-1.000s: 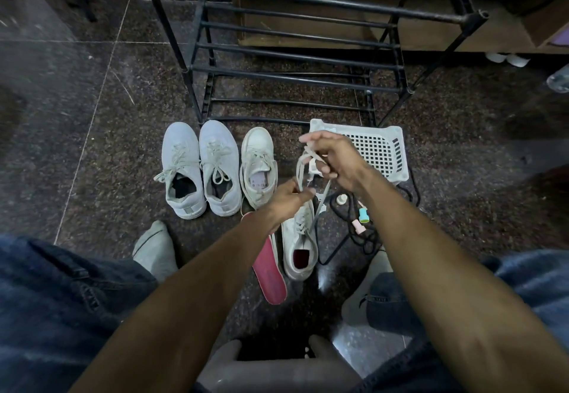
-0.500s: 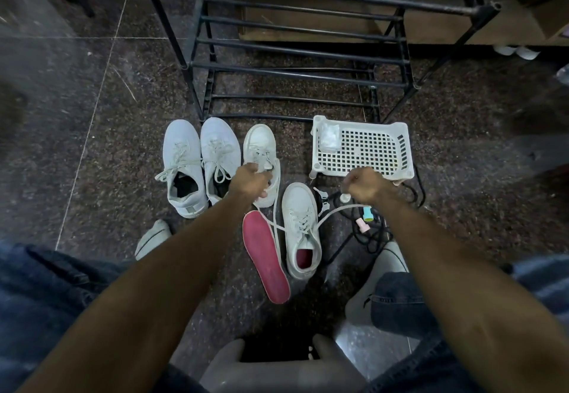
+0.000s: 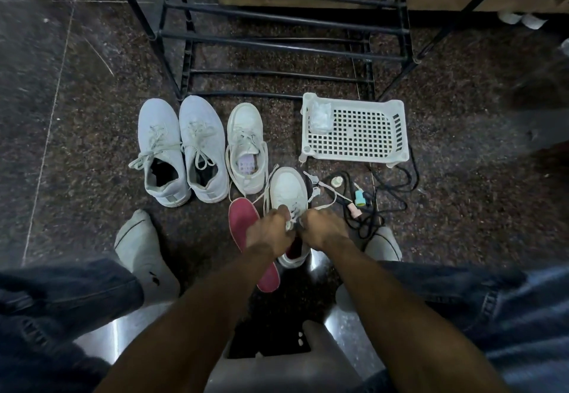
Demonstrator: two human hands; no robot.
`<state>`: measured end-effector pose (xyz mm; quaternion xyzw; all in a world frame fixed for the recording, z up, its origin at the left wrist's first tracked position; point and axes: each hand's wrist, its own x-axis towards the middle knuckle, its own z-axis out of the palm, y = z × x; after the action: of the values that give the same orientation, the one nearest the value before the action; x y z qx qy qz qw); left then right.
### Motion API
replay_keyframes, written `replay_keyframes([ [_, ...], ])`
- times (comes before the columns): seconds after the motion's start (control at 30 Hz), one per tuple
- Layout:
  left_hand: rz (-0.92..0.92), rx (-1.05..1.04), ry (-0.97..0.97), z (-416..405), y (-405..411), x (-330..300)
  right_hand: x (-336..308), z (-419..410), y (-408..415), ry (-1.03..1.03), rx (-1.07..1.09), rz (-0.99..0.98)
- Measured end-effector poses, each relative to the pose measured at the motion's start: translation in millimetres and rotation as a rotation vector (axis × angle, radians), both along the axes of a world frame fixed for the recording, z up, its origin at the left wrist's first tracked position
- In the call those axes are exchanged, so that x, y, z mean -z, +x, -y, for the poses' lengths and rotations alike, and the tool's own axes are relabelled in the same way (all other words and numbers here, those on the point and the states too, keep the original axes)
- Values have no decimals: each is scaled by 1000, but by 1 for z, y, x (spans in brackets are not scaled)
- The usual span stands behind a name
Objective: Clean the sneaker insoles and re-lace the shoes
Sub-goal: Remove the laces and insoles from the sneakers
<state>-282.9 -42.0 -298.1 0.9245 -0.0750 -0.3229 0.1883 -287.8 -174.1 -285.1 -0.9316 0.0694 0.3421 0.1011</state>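
Sneaker [image 3: 288,189] on floor [image 3: 77,146], just right of red insole [image 3: 246,223]. Left hand [image 3: 271,232] and right hand [image 3: 321,227] both pinch the lace [image 3: 323,206] over the eyelets. Lace looks soft, limp, light; best held near its tips.

My left hand [image 3: 270,234] and right hand [image 3: 324,228] are close together over the white sneaker [image 3: 288,195]. The pink insole [image 3: 246,223] lies just beside it on my left. Black cables [image 3: 363,217] tangle on my right. Three other shoes [image 3: 203,152] and the white basket [image 3: 354,129] block the far side. Bare floor [image 3: 77,146] lies open far left.
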Motion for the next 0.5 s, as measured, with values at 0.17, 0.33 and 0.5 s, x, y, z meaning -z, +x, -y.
replay_keyframes([
  [0.17, 66, -73, 80, 6, -9, 6, 9, 9, -7, 70, 162, 40],
  [0.33, 40, -182, 69, -14, -9, 10, 12, 29, -3, 110, 302, 27],
  [0.5, 72, -215, -1, -24, -8, 15, 14, 35, 0, 139, 369, 35],
])
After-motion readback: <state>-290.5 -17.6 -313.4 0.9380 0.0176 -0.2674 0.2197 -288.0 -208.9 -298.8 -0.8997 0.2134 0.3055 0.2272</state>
